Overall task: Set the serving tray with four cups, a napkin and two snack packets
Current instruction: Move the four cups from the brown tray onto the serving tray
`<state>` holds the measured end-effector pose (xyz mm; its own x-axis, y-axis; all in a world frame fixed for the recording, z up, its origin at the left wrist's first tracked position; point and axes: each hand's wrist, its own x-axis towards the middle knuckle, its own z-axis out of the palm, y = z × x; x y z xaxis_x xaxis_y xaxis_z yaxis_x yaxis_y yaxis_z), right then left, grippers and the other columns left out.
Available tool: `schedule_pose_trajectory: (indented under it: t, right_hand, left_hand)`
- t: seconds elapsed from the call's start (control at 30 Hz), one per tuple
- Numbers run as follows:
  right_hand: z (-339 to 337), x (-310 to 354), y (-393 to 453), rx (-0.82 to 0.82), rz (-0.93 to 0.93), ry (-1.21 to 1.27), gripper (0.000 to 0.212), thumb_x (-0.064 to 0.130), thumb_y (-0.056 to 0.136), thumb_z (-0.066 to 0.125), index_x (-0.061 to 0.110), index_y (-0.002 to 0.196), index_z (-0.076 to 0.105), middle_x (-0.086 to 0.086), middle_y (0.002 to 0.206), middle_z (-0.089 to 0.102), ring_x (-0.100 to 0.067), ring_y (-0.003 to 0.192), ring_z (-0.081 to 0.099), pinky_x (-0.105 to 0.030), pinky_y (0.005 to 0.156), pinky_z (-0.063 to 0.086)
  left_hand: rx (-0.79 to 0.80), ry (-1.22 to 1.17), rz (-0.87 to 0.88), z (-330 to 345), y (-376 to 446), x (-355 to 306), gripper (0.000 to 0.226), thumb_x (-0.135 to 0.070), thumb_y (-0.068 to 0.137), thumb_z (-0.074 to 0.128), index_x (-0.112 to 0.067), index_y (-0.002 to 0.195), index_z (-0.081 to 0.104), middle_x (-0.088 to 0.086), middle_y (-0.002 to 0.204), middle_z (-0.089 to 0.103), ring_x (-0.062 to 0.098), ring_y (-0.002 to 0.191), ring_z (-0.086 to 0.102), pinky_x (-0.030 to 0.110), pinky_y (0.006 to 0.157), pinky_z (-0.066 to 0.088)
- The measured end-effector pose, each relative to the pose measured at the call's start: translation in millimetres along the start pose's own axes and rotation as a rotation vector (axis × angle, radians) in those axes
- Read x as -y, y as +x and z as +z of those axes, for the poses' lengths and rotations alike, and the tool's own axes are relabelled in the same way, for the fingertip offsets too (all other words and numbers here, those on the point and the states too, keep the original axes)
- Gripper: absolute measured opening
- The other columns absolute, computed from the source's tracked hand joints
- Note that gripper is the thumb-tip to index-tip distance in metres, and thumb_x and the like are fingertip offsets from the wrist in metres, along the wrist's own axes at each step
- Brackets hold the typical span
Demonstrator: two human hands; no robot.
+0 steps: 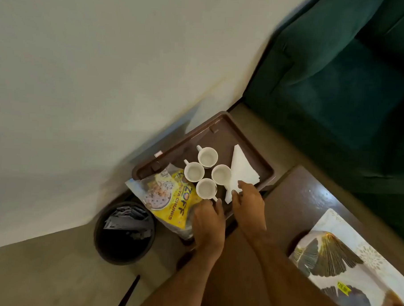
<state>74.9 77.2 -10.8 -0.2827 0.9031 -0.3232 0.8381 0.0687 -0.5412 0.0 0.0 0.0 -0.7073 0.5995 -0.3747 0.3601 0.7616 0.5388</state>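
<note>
Your brown tray (222, 130) sits tilted in view, long axis running from lower left up to upper right, w/ one corner toward the pale wall (84, 78). On it, four white cups (207, 157) stand upright in a tight diamond, empty, mouths up; the two far cups' handles point up-left, the nearest one's handle points toward you. Just right of the cups lies a folded white napkin (241, 168), a triangle w/ its tip pointing away from you and its wide end at the tray's near edge. A yellow snack packet (171, 197) lies flat at the tray's left end, overhanging the rim, print running diagonally; a second packet can't be made out. Your left hand (208, 224) rests palm down by the nearest cup and over the packet's edge, fingers loosely curled, not clearly gripping anything. Your right hand (248, 202) has its fingertips on the napkin's near corner, fingers spread, pressing rather than pinching. Below left stands a dark bin (124, 232); right, a green sofa (338, 77).
</note>
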Motion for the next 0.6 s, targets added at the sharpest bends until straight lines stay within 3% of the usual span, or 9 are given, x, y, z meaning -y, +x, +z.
schedule_pose_trajectory:
  t: [0.13, 0.2, 0.27, 0.4, 0.47, 0.53, 0.6]
  right_hand:
    - [17, -4, 16, 0.032, 0.078, 0.089, 0.03, 0.021, 0.098, 0.07, 0.012, 0.126, 0.068, -0.007, 0.122, 0.071, -0.025, 0.106, 0.069, -0.048, 0.095, 0.06]
    - [25, -8, 19, 0.068, 0.075, 0.119, 0.024, 0.023, 0.098, 0.07, 0.014, 0.12, 0.07, -0.004, 0.116, 0.072, -0.022, 0.101, 0.069, -0.046, 0.091, 0.061]
    - [31, -12, 22, 0.065, 0.064, 0.128, 0.023, 0.024, 0.098, 0.07, 0.014, 0.119, 0.071, -0.003, 0.114, 0.072, -0.02, 0.099, 0.069, -0.043, 0.091, 0.061]
    - [42, -15, 26, 0.014, 0.031, 0.188, 0.012, 0.02, 0.098, 0.07, 0.013, 0.106, 0.076, -0.002, 0.103, 0.074, -0.016, 0.09, 0.066, -0.026, 0.079, 0.055]
    - [46, -17, 27, -0.016, 0.024, 0.216, 0.009, 0.019, 0.098, 0.071, 0.013, 0.1, 0.077, -0.001, 0.097, 0.074, -0.013, 0.085, 0.065, -0.018, 0.074, 0.049]
    - [48, -20, 28, -0.049, 0.042, 0.244, 0.009, 0.019, 0.097, 0.072, 0.013, 0.098, 0.079, 0.0, 0.096, 0.075, -0.011, 0.083, 0.066, -0.014, 0.073, 0.048]
    - [50, -23, 29, -0.069, 0.057, 0.286, 0.01, 0.019, 0.096, 0.073, 0.014, 0.099, 0.081, 0.002, 0.096, 0.076, -0.009, 0.085, 0.068, -0.015, 0.075, 0.05]
  left_hand:
    - [-0.037, -0.138, -0.251, 18, 14, 0, 0.039, -0.035, 0.103, 0.063, -0.004, 0.086, 0.077, 0.013, 0.083, 0.077, 0.017, 0.069, 0.055, 0.026, 0.063, 0.03]
    - [-0.029, -0.234, -0.281, 27, 16, 1, 0.035, -0.029, 0.102, 0.065, -0.002, 0.083, 0.078, 0.014, 0.08, 0.078, 0.018, 0.066, 0.056, 0.025, 0.057, 0.027]
    - [-0.053, -0.341, -0.29, 34, 18, 2, 0.032, -0.021, 0.101, 0.067, 0.0, 0.08, 0.078, 0.014, 0.076, 0.078, 0.024, 0.066, 0.064, 0.025, 0.058, 0.034]
    - [-0.115, -0.553, -0.387, 45, 20, 2, 0.025, -0.008, 0.095, 0.07, 0.001, 0.073, 0.076, 0.016, 0.07, 0.076, 0.033, 0.067, 0.069, 0.035, 0.06, 0.048]
    - [-0.129, -0.648, -0.466, 51, 21, 2, 0.022, -0.005, 0.093, 0.07, 0.0, 0.072, 0.076, 0.016, 0.07, 0.076, 0.038, 0.07, 0.072, 0.049, 0.065, 0.059]
    - [-0.141, -0.725, -0.517, 57, 21, 4, 0.019, -0.005, 0.093, 0.071, -0.005, 0.075, 0.078, 0.016, 0.074, 0.078, 0.039, 0.075, 0.075, 0.06, 0.073, 0.062]
    - [-0.148, -0.78, -0.524, 62, 18, 5, 0.015, -0.01, 0.095, 0.073, -0.009, 0.083, 0.081, 0.014, 0.079, 0.08, 0.035, 0.078, 0.078, 0.06, 0.077, 0.064]
